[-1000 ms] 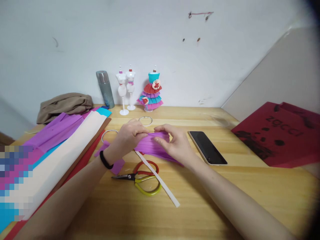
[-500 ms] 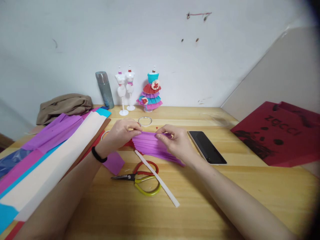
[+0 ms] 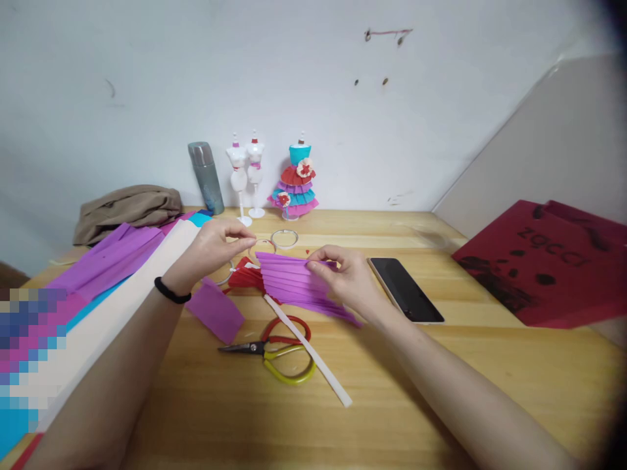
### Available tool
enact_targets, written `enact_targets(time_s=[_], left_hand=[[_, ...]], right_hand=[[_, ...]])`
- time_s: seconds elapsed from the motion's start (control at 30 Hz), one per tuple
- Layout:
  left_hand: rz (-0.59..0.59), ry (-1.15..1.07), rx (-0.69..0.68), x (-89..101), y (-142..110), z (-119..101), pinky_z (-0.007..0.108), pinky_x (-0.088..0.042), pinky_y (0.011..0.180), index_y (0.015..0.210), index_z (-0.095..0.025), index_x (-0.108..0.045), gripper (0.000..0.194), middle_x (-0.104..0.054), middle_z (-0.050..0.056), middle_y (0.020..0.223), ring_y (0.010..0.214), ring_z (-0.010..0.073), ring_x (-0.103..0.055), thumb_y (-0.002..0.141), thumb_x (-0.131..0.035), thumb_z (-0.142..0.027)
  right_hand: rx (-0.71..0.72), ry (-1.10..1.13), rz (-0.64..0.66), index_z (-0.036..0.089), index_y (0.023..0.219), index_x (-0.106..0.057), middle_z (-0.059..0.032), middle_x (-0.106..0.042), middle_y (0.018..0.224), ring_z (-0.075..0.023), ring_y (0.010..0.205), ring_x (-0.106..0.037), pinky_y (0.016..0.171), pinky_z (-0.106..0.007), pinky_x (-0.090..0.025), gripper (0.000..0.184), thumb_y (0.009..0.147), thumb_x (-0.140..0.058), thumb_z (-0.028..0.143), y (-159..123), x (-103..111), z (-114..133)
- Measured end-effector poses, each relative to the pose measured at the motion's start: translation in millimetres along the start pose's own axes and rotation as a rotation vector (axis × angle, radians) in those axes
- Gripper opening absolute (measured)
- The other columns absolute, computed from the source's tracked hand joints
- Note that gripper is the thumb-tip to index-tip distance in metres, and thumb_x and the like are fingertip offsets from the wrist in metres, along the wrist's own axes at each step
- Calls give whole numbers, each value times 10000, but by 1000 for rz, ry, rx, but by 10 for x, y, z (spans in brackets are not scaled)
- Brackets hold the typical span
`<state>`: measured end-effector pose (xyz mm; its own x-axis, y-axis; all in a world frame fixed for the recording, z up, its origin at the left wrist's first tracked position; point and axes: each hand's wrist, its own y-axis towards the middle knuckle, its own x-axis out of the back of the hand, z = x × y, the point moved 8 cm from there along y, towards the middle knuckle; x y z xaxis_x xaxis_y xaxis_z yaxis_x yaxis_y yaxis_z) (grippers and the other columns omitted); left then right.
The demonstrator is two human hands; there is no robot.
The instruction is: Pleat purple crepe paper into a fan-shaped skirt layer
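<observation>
Between the thumb and fingers of my right hand (image 3: 337, 271) is a strip of pleated purple crepe paper (image 3: 289, 274), its folds fanned out to the left. My left hand (image 3: 220, 251) is up beside the paper's left end, apart from it. Its thumb and fingertips are pressed together, and anything between them is too small to make out. Red pleated paper (image 3: 246, 275) lies partly behind the purple strip. Below are a purple paper piece (image 3: 215, 311), scissors (image 3: 289, 375) with red and yellow handles, and a narrow white strip (image 3: 326, 372) across them.
Sheets of coloured crepe paper (image 3: 117, 261) and a brown cloth (image 3: 130, 207) fill the left side. At the back stand a flask (image 3: 208, 179), two white dress forms (image 3: 238, 176) and a ruffled form (image 3: 294, 183). A ring (image 3: 285, 239), a phone (image 3: 406, 290) and a red bag (image 3: 543, 261) are also here.
My left hand has let go of the pleated paper's upper left end and moved left and slightly up. My right hand stays on the paper.
</observation>
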<state>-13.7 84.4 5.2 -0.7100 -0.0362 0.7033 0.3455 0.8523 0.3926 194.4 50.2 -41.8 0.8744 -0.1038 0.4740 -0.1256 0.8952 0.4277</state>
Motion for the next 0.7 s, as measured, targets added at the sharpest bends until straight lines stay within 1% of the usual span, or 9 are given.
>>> enact_targets(time_s=[0.03,0.07,0.13,0.17,0.23,0.33,0.4,0.5,0.7], left_hand=[[-13,-34,22,-1,-6,1,302,-494,769,857,-158,-715,234,-729,65,901,832,190,-644,782,-612,-354],[15,-63,43,-45,-14,-3,310,-500,795,975,-155,-703,304,-720,80,1005,891,198,-645,779,-623,-372],[110,-102,67,-193,-35,-24,322,-510,818,1147,-170,-643,461,-700,82,1088,943,205,-642,727,-686,-355],[160,-124,46,-276,-46,-55,329,-507,845,1186,-177,-619,533,-687,83,1124,986,212,-634,688,-723,-335],[208,-142,30,-402,-59,-73,344,-498,879,1147,-179,-632,527,-683,78,1123,1009,218,-625,650,-752,-306],[222,-197,28,-519,-59,-48,338,-494,852,951,-157,-681,263,-706,66,990,927,201,-634,731,-671,-301],[204,-254,43,-546,-55,-14,309,-496,781,844,-149,-674,175,-705,50,884,838,177,-634,774,-614,-298],[181,-338,76,-554,-57,33,268,-479,689,792,-151,-652,151,-689,26,801,750,149,-616,779,-605,-294],[175,-458,146,-575,-65,106,251,-466,643,783,-156,-643,131,-666,4,751,696,129,-593,752,-631,-283]], right_hand=[[-3,9,-3,186,666,-625,-32,-666,688,-177,671,-596,624,-288,-432,154,781,-575,275,-1,1,1],[-5,17,-3,184,666,-626,-32,-668,691,-176,671,-597,626,-288,-432,153,780,-576,274,-1,0,3],[-5,29,2,183,671,-632,-32,-673,693,-175,669,-600,631,-289,-433,149,778,-581,273,-2,-7,8],[-4,32,4,183,677,-637,-31,-674,693,-174,667,-601,633,-290,-434,146,777,-583,273,-1,-9,9],[-3,32,0,184,688,-645,-28,-674,691,-172,662,-600,637,-293,-435,139,778,-587,274,-1,-6,7],[3,38,-13,186,688,-643,-30,-680,708,-173,674,-604,651,-298,-437,137,777,-595,279,0,4,6],[6,50,-10,187,695,-640,-30,-685,722,-173,684,-608,660,-299,-441,135,780,-594,281,2,0,6],[7,67,7,189,725,-640,-22,-684,727,-169,689,-608,671,-298,-445,121,788,-584,276,7,-16,1],[-15,138,54,189,750,-637,-23,-691,783,-171,731,-620,700,-298,-454,97,779,-585,265,41,-52,-43]])
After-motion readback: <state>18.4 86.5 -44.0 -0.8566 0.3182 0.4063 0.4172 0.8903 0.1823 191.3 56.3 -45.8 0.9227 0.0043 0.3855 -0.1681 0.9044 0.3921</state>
